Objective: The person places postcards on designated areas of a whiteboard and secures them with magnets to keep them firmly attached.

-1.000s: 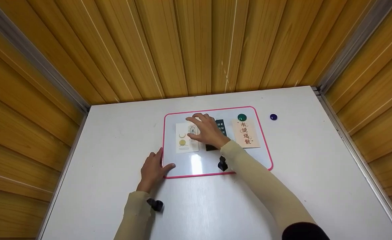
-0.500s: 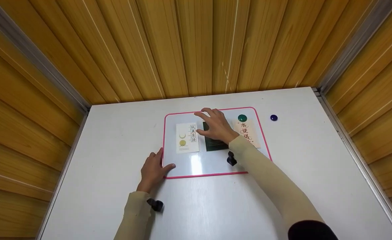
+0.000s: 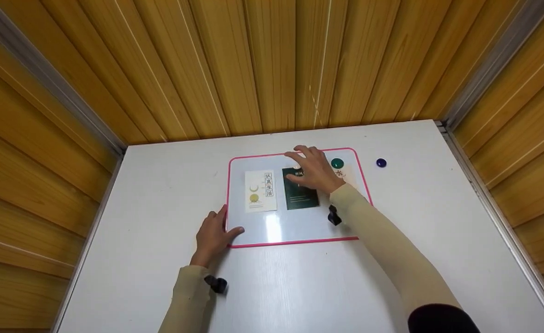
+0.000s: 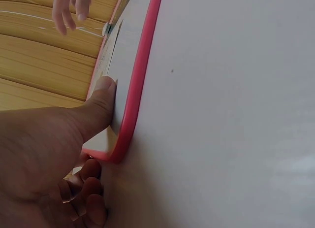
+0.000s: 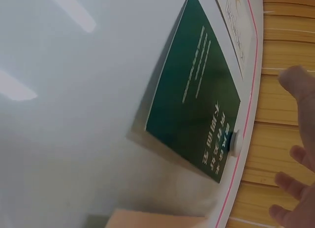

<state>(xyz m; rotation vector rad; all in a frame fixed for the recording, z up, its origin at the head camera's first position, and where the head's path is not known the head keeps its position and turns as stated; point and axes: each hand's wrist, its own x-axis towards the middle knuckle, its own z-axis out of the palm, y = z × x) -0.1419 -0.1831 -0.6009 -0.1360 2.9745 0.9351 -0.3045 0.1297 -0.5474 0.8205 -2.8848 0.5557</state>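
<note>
A whiteboard with a pink rim (image 3: 281,243) lies on the table. My left hand (image 3: 212,238) holds its near left corner, the thumb (image 4: 101,107) on top and the fingers curled at the edge. Over the board hovers my right hand (image 3: 316,169), fingers spread and holding nothing. Below it is a dark green card (image 3: 302,199), partly hidden by the hand in the head view. A white round magnet (image 5: 236,143) sits at that card's top edge, apart from the fingers. To the left lies a white card (image 3: 260,192) with a gold moon design.
A peach card (image 3: 346,173) on the board's right side is mostly covered by my right hand and sleeve. A green magnet (image 3: 337,163) sits at its top. On the white table (image 3: 161,194), right of the board, lies a dark blue magnet (image 3: 381,163). Wooden panels rise behind.
My right hand has moved right, from above the white card to above the green card and towards the peach one. The white and green cards are now more exposed. My left hand stays put.
</note>
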